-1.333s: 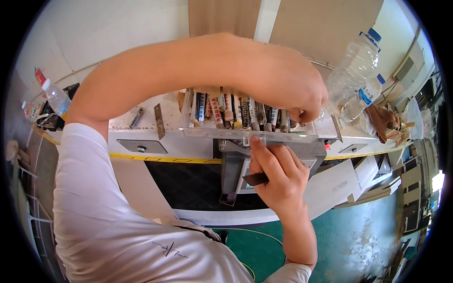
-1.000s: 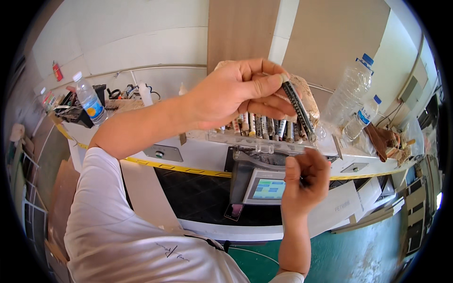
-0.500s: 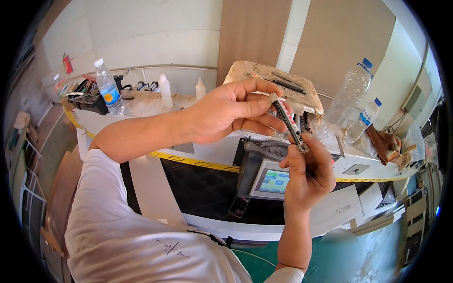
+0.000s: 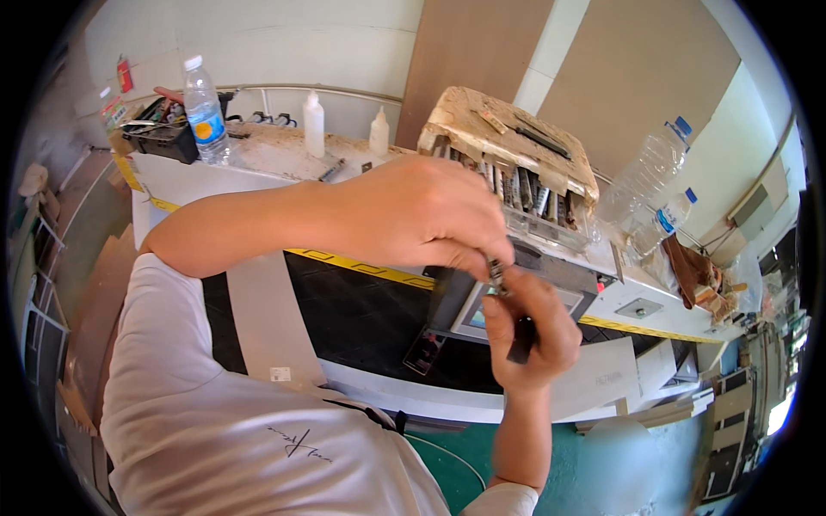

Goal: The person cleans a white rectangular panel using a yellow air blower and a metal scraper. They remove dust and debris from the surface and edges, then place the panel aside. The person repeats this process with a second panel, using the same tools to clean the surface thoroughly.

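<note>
Bench edge (image 4: 361, 268) behind R hand (image 4: 535, 325) w/ marker (image 4: 496, 277)

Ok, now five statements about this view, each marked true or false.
1. The left hand and right hand both grip one slim stick. True.
2. A dark, slim object lies on top of the dusty box. True.
3. The large blue-capped bottle stands left of the box. False: it stands right of it.
4. The water bottle beside the black bin has no cap. False: its white cap is on.
5. Yellow patterned tape runs along the front of the bench. True.
</note>
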### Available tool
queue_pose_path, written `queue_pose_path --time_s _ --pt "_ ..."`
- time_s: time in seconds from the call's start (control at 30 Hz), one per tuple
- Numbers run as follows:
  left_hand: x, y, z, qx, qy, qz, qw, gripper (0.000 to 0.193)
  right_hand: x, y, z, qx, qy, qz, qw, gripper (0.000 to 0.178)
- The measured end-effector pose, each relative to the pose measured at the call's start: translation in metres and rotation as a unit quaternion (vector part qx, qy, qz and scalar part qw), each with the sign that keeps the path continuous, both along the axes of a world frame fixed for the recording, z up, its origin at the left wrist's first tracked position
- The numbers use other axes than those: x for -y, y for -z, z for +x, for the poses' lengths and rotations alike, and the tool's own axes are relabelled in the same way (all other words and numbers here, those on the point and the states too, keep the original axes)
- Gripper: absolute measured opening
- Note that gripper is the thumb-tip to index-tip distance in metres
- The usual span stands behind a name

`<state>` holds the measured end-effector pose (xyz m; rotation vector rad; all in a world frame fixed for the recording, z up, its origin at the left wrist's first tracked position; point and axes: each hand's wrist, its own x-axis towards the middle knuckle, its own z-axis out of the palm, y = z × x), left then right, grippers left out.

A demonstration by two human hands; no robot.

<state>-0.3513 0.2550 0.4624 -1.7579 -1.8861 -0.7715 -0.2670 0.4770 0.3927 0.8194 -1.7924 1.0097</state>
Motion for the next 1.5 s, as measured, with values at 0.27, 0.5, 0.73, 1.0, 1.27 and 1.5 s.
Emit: queue_pose_path --time_s 0.27,0.5,0.73,1.0,1.27,1.5 --pt "0.014 0.012 -0.021 -0.093 -0.096 0.032 0.991 0.025 -0.057 0.006 0.027 -0.019 0.226 0.066 0.972 0.02" --pt "-0.005 0.037 -0.034 -0.07 -0.146 0.086 0.983 0.026 -0.086 -0.031 -0.015 0.091 0.319 0.095 0.939 0.024" --pt "-0.008 0.053 -0.053 -0.085 -0.159 0.108 0.978 0.023 -0.082 -0.042 -0.06 0.104 0.27 0.17 0.942 0.026" --pt "0.002 0.059 -0.066 -0.04 -0.169 0.122 0.977 0.033 -0.09 -0.08 -0.093 0.184 0.213 0.271 0.921 0.027" --pt "-0.004 0.081 -0.074 0.019 -0.166 0.151 0.974 0.037 -0.074 -0.101 -0.125 0.27 0.049 0.383 0.882 0.036" --pt "-0.003 0.087 -0.08 0.005 -0.13 0.19 0.973 0.039 -0.09 -0.117 -0.135 0.306 0.089 0.433 0.843 0.037"
